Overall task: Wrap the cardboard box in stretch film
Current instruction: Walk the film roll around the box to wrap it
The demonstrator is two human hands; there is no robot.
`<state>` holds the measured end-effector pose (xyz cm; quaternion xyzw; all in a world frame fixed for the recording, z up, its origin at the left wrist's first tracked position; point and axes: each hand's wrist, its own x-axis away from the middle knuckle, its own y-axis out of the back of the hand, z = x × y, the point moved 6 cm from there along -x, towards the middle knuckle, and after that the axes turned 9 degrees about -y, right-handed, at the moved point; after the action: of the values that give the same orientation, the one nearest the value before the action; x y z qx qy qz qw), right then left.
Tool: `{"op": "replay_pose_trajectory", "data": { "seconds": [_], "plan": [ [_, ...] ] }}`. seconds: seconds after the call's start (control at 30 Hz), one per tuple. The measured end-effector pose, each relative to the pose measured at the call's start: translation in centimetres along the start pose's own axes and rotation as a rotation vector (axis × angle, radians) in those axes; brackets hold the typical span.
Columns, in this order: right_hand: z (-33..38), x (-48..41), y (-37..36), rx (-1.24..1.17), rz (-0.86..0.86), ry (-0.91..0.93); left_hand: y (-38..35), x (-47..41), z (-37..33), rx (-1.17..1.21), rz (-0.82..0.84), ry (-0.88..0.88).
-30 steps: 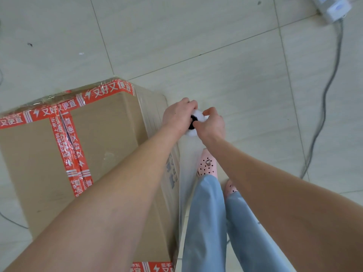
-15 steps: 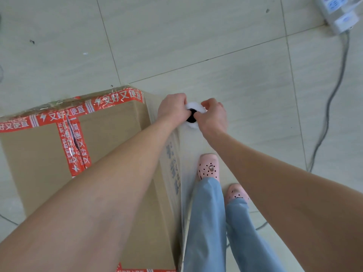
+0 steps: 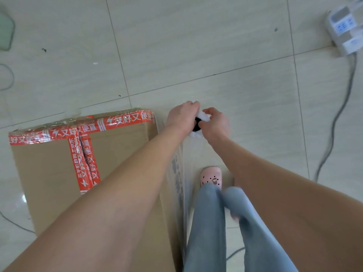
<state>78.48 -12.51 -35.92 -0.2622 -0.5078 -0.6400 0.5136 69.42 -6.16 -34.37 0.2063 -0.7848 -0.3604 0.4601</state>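
Closest in are two bare forearms reaching forward over blue trouser legs (image 3: 208, 222); one pink clog (image 3: 211, 176) is planted on the tiled floor (image 3: 196, 46) just right of the cardboard box (image 3: 49, 173), the other foot is too blurred to read. The box sits on the floor at lower left, sealed with red printed tape (image 3: 86, 163) along its top seam and far edge; clear stretch film (image 3: 181, 185) runs taut down its right side, and you can see the box print through it. Past the box's far right corner the left hand (image 3: 181, 117) and right hand (image 3: 216, 124) meet — both are curled tight around the stretch film roll (image 3: 198, 122), which shows as white bunched film with a dark core end between the fingers. Further out, a grey cable (image 3: 337, 112) trails over the tiles up to a white power strip (image 3: 343, 28) at top right; something green (image 3: 5, 32) sits at the far left edge.
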Motion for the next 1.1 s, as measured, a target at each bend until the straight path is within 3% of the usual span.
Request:
{"op": "replay_pose_trajectory", "data": {
  "seconds": [0.1,0.23,0.5,0.67,0.73,0.9,1.1],
  "plan": [
    [0.6,-0.3,-0.4,0.024,0.027,0.031,0.4,-0.5,-0.3,-0.091,-0.02,-0.074],
    [1.9,-1.0,-0.3,0.129,0.037,0.05,1.1,-1.8,0.6,-0.088,0.052,-0.039],
    [5.0,-2.4,1.0,0.144,0.029,0.06,2.2,-2.3,3.9,0.242,-0.052,0.347],
    [7.1,-3.1,0.2,0.083,0.127,-0.015,3.0,-1.8,6.3,0.476,-0.126,0.57],
    [8.4,-3.3,-0.3,0.092,0.145,0.002,3.7,-2.1,6.8,0.42,-0.107,0.561],
    [9.6,-3.5,-1.1,0.137,0.158,0.011,5.5,-4.6,6.3,0.231,-0.032,0.35],
    [11.4,-4.1,-1.2,0.256,0.129,0.102,6.7,-5.6,6.8,0.159,0.012,0.396]
  ]
}}
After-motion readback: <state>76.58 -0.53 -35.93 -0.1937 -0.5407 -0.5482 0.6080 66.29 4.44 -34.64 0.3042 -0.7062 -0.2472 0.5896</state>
